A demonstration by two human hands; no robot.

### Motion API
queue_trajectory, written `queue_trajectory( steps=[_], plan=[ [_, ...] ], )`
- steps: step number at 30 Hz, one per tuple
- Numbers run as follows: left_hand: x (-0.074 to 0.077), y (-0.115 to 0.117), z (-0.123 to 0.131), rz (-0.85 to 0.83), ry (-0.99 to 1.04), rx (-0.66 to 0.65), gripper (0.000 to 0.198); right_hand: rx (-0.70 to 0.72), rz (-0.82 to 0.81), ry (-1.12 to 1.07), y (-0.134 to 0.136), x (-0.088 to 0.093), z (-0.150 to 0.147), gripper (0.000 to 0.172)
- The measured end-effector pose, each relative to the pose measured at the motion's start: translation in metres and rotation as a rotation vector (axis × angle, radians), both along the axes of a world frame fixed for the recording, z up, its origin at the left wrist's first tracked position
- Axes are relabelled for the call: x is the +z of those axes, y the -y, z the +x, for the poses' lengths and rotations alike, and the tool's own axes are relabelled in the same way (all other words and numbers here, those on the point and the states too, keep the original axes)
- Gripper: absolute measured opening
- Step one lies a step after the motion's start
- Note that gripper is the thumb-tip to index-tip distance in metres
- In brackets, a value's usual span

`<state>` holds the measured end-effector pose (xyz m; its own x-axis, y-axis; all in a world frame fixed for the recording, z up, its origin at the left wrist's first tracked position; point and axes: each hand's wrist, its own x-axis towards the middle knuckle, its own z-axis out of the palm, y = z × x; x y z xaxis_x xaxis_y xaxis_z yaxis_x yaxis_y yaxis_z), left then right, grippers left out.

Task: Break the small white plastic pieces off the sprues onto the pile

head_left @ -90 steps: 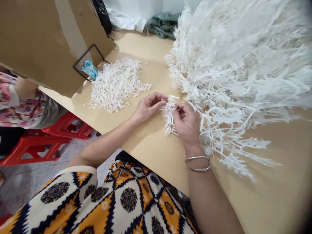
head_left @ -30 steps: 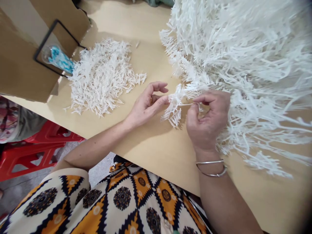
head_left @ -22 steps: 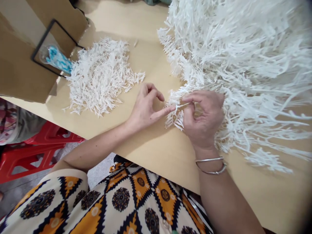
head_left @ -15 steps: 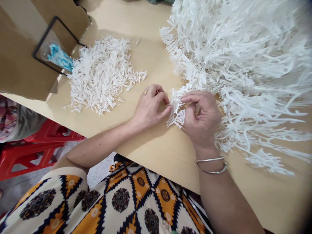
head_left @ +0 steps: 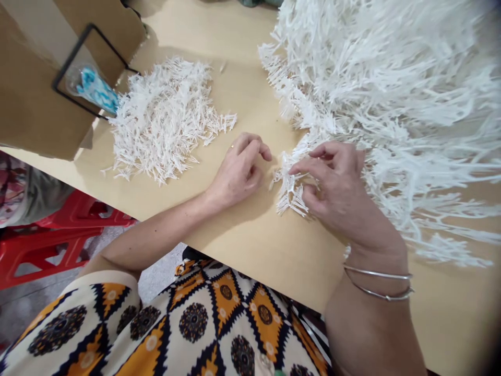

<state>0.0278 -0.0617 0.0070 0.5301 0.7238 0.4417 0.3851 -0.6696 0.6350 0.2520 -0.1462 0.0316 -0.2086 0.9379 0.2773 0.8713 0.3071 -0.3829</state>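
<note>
White, thin, branched plastic pieces lie on the table in a large heap [head_left: 376,89] on the right and a smaller pile [head_left: 164,115] on the left. Near the table's middle, a small branched white plastic piece [head_left: 291,196] rests between my hands. My right hand [head_left: 338,183] hovers over its right side, thumb and fingers apart; a fingertip may touch it. Just left of that piece, my left hand [head_left: 238,169] is loosely closed with curled fingers. Whatever its palm may contain is hidden.
At the back left stands a cardboard box [head_left: 39,104] with a black wire frame [head_left: 70,62] against it. A clear cup with blue-and-white contents [head_left: 96,91] leans there. Red plastic stools [head_left: 50,250] and part of another person [head_left: 35,193] are beyond the left table edge.
My right hand has let go of the branched piece, opened its fingers and turned, its wrist swinging right. My left hand has drawn slightly left, off the piece, and curled its fingers.
</note>
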Motion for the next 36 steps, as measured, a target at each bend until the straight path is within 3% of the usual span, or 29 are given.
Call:
queue_trajectory(
  steps=[4, 7, 8, 10, 12, 16, 20, 24, 27, 29, 32, 36],
  plan=[
    [0.01, 0.006, -0.001, 0.01, 0.018, -0.179, 0.027, 0.066, -0.022, -0.035, 0.001, -0.004, -0.001, 0.033],
    [0.015, 0.009, -0.003, 0.008, -0.049, -0.375, 0.017, 0.06, -0.029, -0.066, -0.001, -0.008, -0.004, 0.016],
    [0.016, 0.01, -0.003, 0.009, -0.075, -0.419, 0.018, 0.048, -0.033, -0.066, -0.003, -0.01, -0.006, 0.011],
    [0.014, 0.009, -0.002, 0.007, -0.1, -0.458, 0.04, 0.016, -0.028, -0.076, -0.005, -0.011, -0.008, 0.01],
    [0.012, 0.008, -0.001, -0.01, -0.077, -0.445, 0.058, -0.003, -0.02, -0.118, -0.007, -0.011, -0.009, 0.011],
    [0.009, 0.006, 0.001, -0.101, 0.055, -0.304, 0.028, -0.012, -0.018, -0.26, -0.009, -0.005, -0.01, 0.012],
    [0.012, 0.005, 0.001, -0.448, 0.222, -0.146, 0.032, -0.043, 0.023, -0.466, -0.008, 0.001, -0.017, 0.024],
    [0.013, 0.002, 0.001, -0.763, 0.449, -0.086, 0.04, -0.072, 0.031, -0.533, -0.008, -0.002, -0.03, 0.037],
    [0.011, 0.0, 0.001, -0.854, 0.486, -0.11, 0.04, -0.145, 0.053, -0.476, -0.01, -0.008, -0.04, 0.023],
    [0.009, 0.001, 0.001, -0.873, 0.476, -0.144, 0.039, -0.164, 0.081, -0.456, -0.011, -0.012, -0.045, 0.011],
    [0.009, 0.003, -0.001, -0.804, 0.406, -0.162, 0.034, -0.188, 0.078, -0.438, -0.011, -0.014, -0.047, 0.007],
    [0.014, 0.005, -0.004, -0.498, 0.239, -0.177, 0.031, -0.213, 0.027, -0.374, -0.009, -0.015, -0.046, 0.007]
  ],
)
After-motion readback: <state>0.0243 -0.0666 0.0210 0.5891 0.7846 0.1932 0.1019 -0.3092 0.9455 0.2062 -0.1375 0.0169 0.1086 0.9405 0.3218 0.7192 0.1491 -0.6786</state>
